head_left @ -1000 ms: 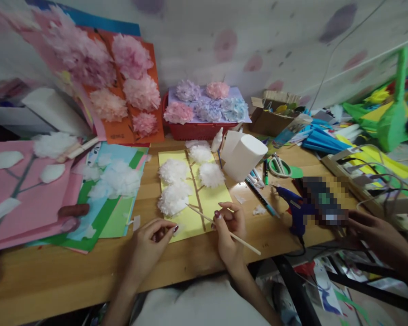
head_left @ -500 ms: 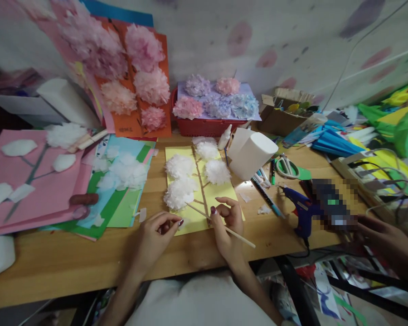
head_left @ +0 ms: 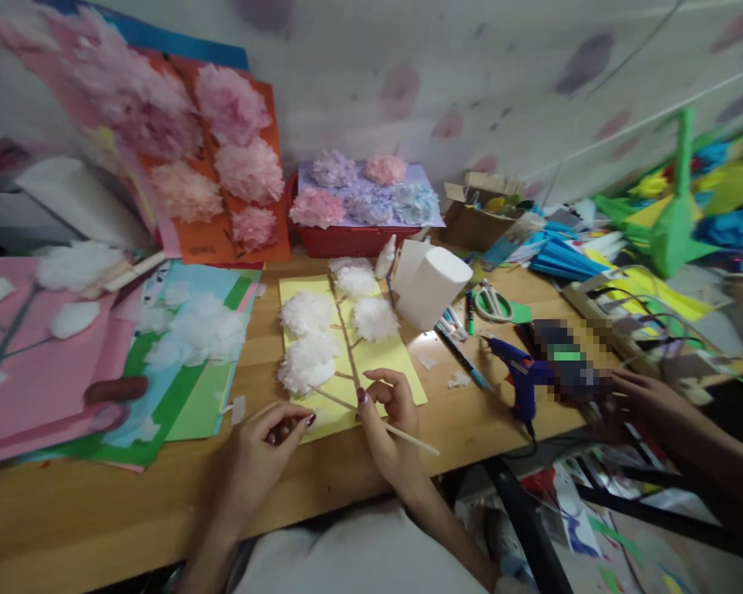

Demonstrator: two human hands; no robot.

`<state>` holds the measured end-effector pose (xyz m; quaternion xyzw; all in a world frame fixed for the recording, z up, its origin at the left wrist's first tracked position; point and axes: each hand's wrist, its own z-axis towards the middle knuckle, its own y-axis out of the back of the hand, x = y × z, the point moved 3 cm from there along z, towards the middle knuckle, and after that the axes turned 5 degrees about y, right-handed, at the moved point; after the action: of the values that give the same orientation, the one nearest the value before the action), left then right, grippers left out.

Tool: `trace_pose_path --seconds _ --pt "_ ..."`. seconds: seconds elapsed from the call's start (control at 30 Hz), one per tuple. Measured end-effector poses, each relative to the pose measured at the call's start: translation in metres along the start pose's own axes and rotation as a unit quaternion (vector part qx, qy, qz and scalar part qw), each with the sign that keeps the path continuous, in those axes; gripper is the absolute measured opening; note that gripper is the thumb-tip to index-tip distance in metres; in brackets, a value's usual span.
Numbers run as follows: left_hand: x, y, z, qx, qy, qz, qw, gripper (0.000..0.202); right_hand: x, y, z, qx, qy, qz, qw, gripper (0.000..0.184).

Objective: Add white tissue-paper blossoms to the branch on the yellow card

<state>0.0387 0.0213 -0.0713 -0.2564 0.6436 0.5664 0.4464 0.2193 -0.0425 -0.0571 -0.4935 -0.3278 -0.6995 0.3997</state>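
Note:
My right hand (head_left: 389, 433) pinches a thin wooden stick (head_left: 414, 440) between thumb and fingers, over the lower part of a yellow sheet (head_left: 380, 363). The stick's far tip points left, close to a fluffy white tissue flower (head_left: 308, 363). More white flowers, one of them a tissue puff (head_left: 375, 318) at the right, sit along a brown stem (head_left: 347, 338) on the sheet. At the sheet's lower left corner, my left hand (head_left: 272, 441) has thumb and fingertips pressed together; anything between them is too small to make out.
Loose white tissue (head_left: 201, 326) lies on coloured sheets at left. A paper roll (head_left: 437, 285), scissors (head_left: 494, 301) and a blue glue gun (head_left: 517, 371) stand or lie at right. Another person's hand (head_left: 647, 404) is by a blurred-out phone (head_left: 570, 363). A red basket (head_left: 347, 241) stands behind.
My view has swung to the right, so the table's things appear farther left. Both hands keep nearly the same pose, the stick still in my right hand.

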Motion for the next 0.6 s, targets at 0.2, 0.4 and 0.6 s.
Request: trace_pose_path --seconds 0.2,0.4,0.6 --pt "0.006 0.000 0.002 -0.019 -0.038 0.003 0.999 0.016 -0.002 0.007 0.000 -0.023 -0.005 -0.010 1.000 0.018" --pt "0.002 0.000 0.002 -0.019 -0.035 0.017 0.999 0.018 -0.011 0.010 -0.005 -0.053 -0.013 0.016 0.998 0.018" --pt "0.000 0.003 0.002 -0.011 -0.030 0.028 0.999 0.019 -0.017 0.009 -0.007 -0.075 -0.010 0.068 0.995 0.017"
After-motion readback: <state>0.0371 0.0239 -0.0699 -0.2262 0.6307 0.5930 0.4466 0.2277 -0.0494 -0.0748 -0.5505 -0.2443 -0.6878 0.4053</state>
